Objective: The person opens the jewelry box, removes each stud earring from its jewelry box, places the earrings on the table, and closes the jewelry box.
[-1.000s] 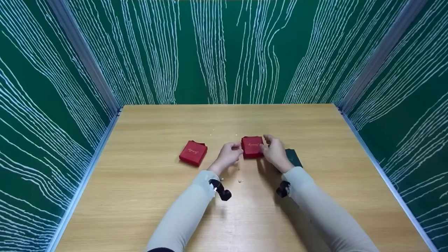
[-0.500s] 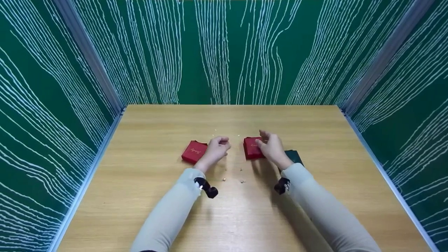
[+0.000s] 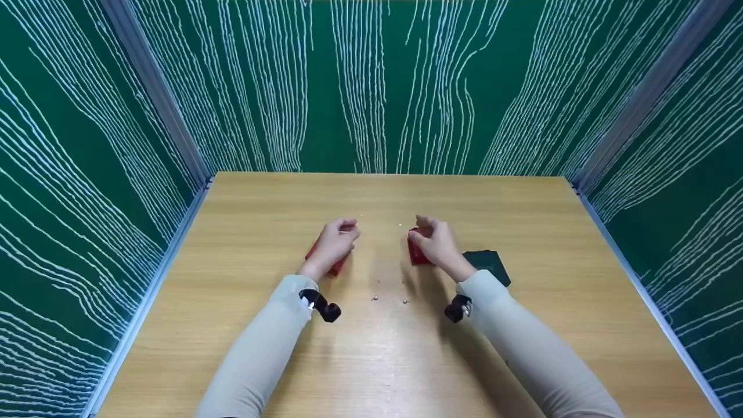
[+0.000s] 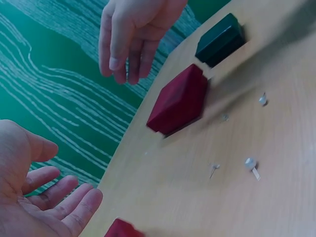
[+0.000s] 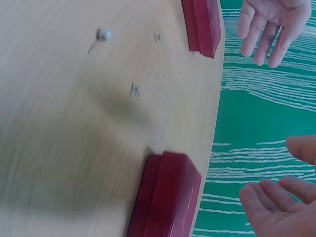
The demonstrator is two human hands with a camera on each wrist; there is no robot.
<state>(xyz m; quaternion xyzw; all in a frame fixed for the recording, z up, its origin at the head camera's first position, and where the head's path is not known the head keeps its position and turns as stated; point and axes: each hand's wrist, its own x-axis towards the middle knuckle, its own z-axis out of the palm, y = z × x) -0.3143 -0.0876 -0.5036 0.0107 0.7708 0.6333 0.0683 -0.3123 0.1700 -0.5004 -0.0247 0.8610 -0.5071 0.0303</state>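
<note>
My left hand (image 3: 334, 244) hovers over the left red box (image 3: 338, 267), hiding most of it in the head view. Above the right red box (image 3: 416, 253) is my right hand (image 3: 436, 242). Both wrist views show the left hand (image 4: 47, 197) and the right hand (image 5: 279, 202) with relaxed fingers, apart from the boxes and holding nothing. On the table between the boxes lie two pearl studs (image 4: 250, 163), seemingly earrings, with thin pins. Two tiny metal pieces (image 5: 136, 90), too small to identify surely, lie near them.
A dark green box (image 3: 487, 267) stands to the right, partly behind the right wrist. Two tiny white specks lie farther back on the wooden table (image 3: 383, 366). Green walls with white streaks (image 3: 325, 87) enclose its back and sides.
My left hand has moved left from beside the right red box to over the left one. My right hand has lifted off the right red box and shifted slightly left.
</note>
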